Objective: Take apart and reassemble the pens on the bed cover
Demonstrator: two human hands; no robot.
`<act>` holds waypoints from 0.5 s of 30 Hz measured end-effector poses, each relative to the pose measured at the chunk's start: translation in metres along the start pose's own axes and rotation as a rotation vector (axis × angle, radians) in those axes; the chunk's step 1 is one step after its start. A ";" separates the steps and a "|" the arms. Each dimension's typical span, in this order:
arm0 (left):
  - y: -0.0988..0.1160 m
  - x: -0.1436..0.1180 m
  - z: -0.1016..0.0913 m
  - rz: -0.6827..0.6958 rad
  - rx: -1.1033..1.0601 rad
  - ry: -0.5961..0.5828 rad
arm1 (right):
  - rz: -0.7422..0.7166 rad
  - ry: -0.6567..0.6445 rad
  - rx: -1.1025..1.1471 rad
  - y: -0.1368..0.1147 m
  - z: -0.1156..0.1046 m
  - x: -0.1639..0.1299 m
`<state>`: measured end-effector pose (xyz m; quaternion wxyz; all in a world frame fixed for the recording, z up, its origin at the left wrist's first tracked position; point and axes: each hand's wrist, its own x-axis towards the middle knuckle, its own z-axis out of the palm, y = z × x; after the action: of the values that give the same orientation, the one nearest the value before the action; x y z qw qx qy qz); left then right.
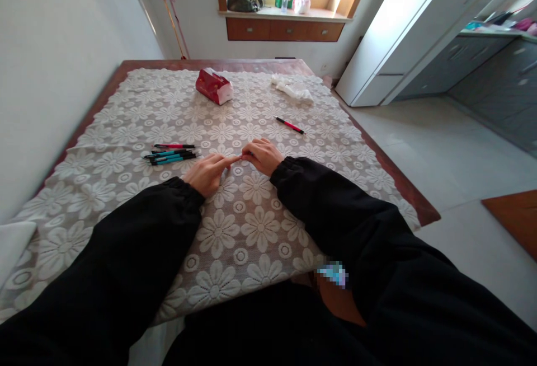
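Observation:
Over the middle of the lace tablecloth, my left hand (pixel 208 173) and my right hand (pixel 263 156) meet at the fingertips. The left index finger stretches toward the right hand, its other fingers curled under. My right fingers are bent and pressed together around that fingertip; whatever they pinch, if anything, is hidden or too small to make out. Left of my left hand lies a bunch of several blue-and-black pens (pixel 172 156), with a red-and-black pen (pixel 178 146) along its far side. Another red-and-black pen (pixel 290 125) lies alone, beyond and right of my right hand.
The floral lace tablecloth (pixel 218 231) covers a wooden table. Toward the far side are a red tissue pack (pixel 213 86) and a crumpled white plastic bag (pixel 292 89). A white refrigerator (pixel 398 36) stands to the right; a pink coat stand (pixel 172 8) is behind.

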<state>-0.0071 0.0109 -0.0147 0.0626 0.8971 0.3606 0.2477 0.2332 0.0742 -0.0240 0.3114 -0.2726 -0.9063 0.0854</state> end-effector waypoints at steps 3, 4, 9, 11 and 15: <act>-0.001 -0.001 -0.001 0.003 0.001 0.002 | 0.007 0.008 0.026 0.001 0.001 0.000; -0.001 -0.001 -0.001 0.004 0.000 0.005 | 0.009 0.010 0.033 0.001 0.001 0.000; 0.000 -0.001 -0.003 0.004 0.003 0.000 | 0.002 0.017 0.058 -0.001 -0.001 0.001; 0.000 -0.001 -0.003 0.002 0.005 0.000 | 0.009 0.009 0.062 -0.001 0.000 0.002; -0.001 -0.001 -0.003 -0.007 0.011 0.006 | 0.022 -0.006 0.064 0.000 0.001 0.002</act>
<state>-0.0098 0.0107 -0.0134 0.0573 0.8954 0.3650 0.2483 0.2316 0.0755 -0.0242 0.3164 -0.2722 -0.9009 0.1186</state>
